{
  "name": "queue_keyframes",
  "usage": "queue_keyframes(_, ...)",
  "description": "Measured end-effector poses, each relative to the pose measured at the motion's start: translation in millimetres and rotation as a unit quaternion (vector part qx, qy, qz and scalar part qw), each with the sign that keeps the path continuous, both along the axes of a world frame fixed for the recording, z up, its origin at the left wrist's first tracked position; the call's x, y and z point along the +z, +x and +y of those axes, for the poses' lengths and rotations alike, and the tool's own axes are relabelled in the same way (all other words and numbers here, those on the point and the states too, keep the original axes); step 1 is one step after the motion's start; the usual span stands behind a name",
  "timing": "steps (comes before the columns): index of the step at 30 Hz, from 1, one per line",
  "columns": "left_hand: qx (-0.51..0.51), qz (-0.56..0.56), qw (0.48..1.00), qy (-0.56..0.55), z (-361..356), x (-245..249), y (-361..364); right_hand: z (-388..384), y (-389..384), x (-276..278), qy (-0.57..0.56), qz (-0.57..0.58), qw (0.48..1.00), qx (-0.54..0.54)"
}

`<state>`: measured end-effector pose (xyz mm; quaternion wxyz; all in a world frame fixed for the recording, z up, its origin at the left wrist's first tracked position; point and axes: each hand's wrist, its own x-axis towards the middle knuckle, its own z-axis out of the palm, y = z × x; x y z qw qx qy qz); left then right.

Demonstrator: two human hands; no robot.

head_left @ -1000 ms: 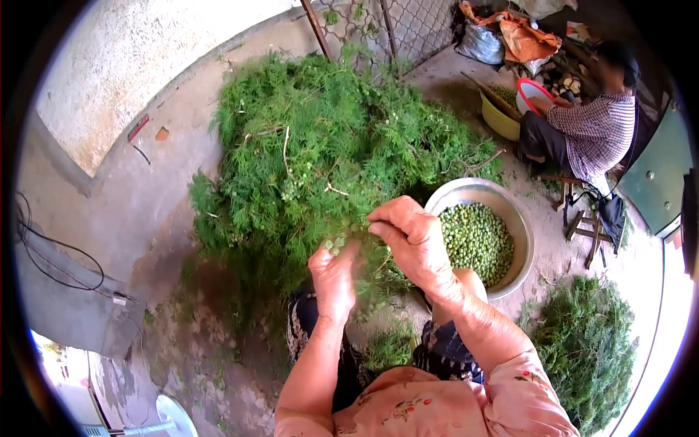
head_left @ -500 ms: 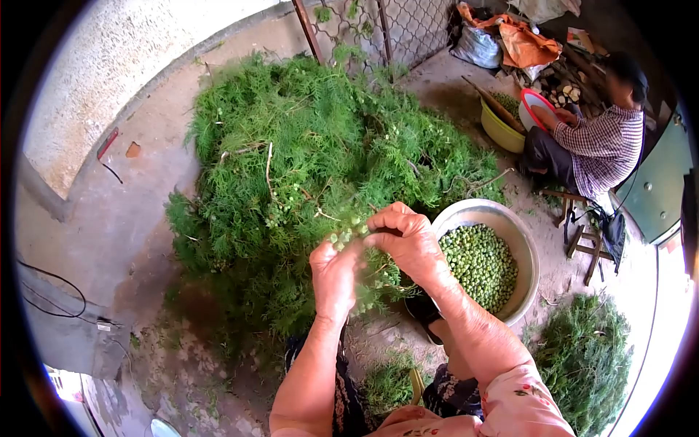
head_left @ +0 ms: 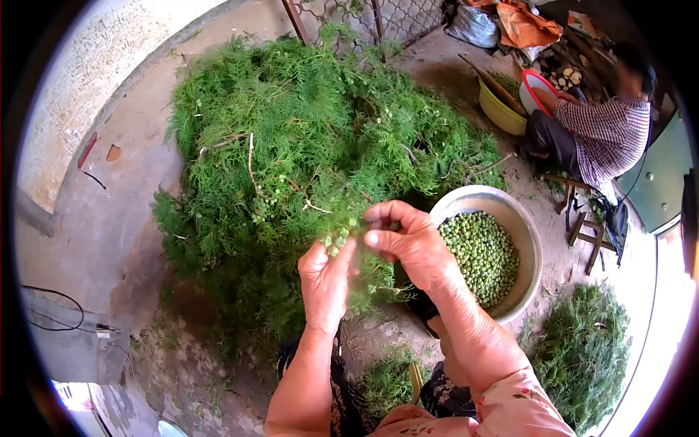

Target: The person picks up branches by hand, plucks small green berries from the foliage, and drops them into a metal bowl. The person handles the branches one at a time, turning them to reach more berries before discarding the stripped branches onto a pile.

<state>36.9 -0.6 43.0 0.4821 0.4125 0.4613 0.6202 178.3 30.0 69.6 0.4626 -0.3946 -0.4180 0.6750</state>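
My left hand (head_left: 325, 280) is closed on a leafy green sprig that bears several small pale-green cones (head_left: 339, 234) near its fingertips. Just right of it is my right hand (head_left: 409, 242), its fingers curled and its thumb pointing toward the cones; whatever lies inside those fingers is hidden. Both hands are above the near edge of a big heap of green conifer branches (head_left: 277, 131). Beside my right forearm stands a wide metal basin (head_left: 534, 244), part-filled with loose green cones (head_left: 477, 255).
A smaller pile of cut greenery (head_left: 582, 353) lies at lower right. At upper right a person (head_left: 608, 135) sits with a red-rimmed bowl (head_left: 534, 84), close to a yellow basin (head_left: 499, 116). A wooden stool (head_left: 590, 237) is behind them. A curved wall (head_left: 95, 80) borders the left.
My hands have drawn slightly apart, the right one moving away from the cones on the sprig. The camera view has shifted a little. The sprig stays in my left hand.
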Motion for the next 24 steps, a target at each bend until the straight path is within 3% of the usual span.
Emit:
queue_keyframes(1,-0.008,-0.003,1.0,0.007,-1,0,2,0,-3,-4,0.053,-0.066,0.996,-0.016)
queue_keyframes(4,-0.009,-0.002,1.0,-0.006,-2,0,4,-1,-7,-8,0.091,-0.12,0.988,-0.028)
queue_keyframes(5,-0.007,-0.012,1.0,-0.008,-2,2,7,-3,-7,-3,0.002,-0.077,0.997,-0.031)
queue_keyframes(12,-0.007,-0.122,0.991,-0.048,2,0,7,-1,3,-8,-0.091,0.083,0.992,0.001)
queue_keyframes(18,0.008,-0.055,0.998,-0.029,3,3,8,3,10,0,-0.106,0.186,0.976,-0.031)
queue_keyframes(22,-0.022,0.002,0.999,-0.039,0,3,6,-1,9,2,-0.061,0.01,0.998,-0.03)
queue_keyframes(24,-0.031,0.034,0.999,-0.029,-1,6,7,0,8,-3,-0.034,-0.002,0.999,-0.014)
